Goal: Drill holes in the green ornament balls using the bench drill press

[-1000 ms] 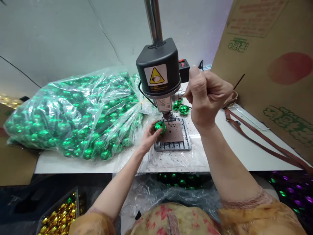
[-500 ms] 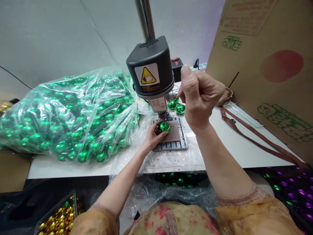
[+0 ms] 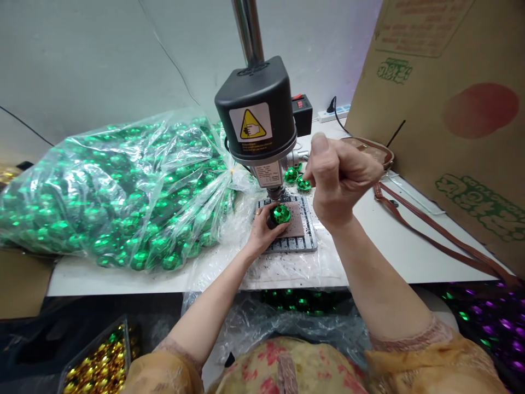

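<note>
My left hand (image 3: pixel 264 227) curls round a shiny green faceted ball (image 3: pixel 281 214), holding it on the pad (image 3: pixel 296 224) over the drill press base (image 3: pixel 309 241). Dark marks show on the ball's top. Just behind and above it is the drill chuck (image 3: pixel 274 192), under the black motor housing (image 3: pixel 254 109) with its yellow warning label. My right hand (image 3: pixel 344 178) is raised in a closed fist beside the metal hub (image 3: pixel 294 158), gripping the drill press lever, which the fingers mostly hide. Dark shavings lie about the base.
A clear bag (image 3: pixel 123 191) full of green balls lies left. Loose green balls (image 3: pixel 292 174) sit behind the base. A switch box (image 3: pixel 302 115), a brown strap (image 3: pixel 430 241) and a big carton (image 3: pixel 447 109) stand right. Below are gold balls (image 3: pixel 98 361) and purple balls (image 3: pixel 488 323).
My right fist has come down and slightly to the right. The green ball and my left hand have shifted slightly right in the view, which has itself moved a little.
</note>
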`<state>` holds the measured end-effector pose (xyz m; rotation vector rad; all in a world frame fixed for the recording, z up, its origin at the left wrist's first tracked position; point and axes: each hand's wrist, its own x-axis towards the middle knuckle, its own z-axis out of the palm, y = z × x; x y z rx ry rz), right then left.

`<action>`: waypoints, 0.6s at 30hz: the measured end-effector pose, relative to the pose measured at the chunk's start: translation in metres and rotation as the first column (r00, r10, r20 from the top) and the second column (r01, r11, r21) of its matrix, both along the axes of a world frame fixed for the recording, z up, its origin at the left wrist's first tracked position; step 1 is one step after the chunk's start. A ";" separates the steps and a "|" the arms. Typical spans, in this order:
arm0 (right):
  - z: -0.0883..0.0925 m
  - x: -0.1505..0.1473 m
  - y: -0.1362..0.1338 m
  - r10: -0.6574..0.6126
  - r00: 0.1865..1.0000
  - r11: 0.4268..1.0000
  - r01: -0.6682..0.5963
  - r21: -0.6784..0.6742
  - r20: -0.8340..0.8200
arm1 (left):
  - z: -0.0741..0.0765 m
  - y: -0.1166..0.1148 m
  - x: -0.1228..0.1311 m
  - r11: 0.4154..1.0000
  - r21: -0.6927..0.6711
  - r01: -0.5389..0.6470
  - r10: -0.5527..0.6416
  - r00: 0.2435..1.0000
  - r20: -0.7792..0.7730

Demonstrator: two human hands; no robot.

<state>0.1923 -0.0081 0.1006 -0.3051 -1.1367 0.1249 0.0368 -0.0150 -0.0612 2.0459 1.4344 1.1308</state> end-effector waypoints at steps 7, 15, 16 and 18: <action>-0.010 0.000 0.003 -0.010 1.000 0.999 0.009 0.042 0.003 | -0.001 -0.001 0.000 1.000 0.012 0.000 -0.001 1.000 0.009; -0.024 0.001 0.005 -0.028 0.999 0.994 0.025 0.109 0.023 | 0.000 -0.002 0.000 0.999 0.002 0.032 -0.032 0.999 0.030; -0.025 0.001 0.005 -0.029 0.999 0.993 0.026 0.111 0.022 | 0.000 -0.002 0.000 0.999 0.004 0.036 -0.036 0.999 0.030; -0.027 0.001 0.005 -0.032 0.999 0.993 0.030 0.110 0.019 | 0.000 -0.002 0.000 0.999 0.008 0.040 -0.040 0.999 0.030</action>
